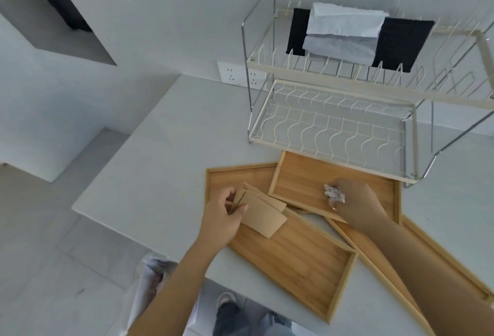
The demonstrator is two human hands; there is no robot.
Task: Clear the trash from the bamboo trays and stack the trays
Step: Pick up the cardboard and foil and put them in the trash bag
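bamboo trays [294, 250] overlap on table [165, 148], before dish rack [334, 122].

Four bamboo trays overlap in a loose fan on the white counter. The top tray [302, 178] sits angled, a crumpled paper ball [334, 195] in it. Brown cardboard pieces [260, 214] lie across the left tray [227, 178] and front tray [302, 263]. The right tray [433, 253] slants beneath, mostly hidden.
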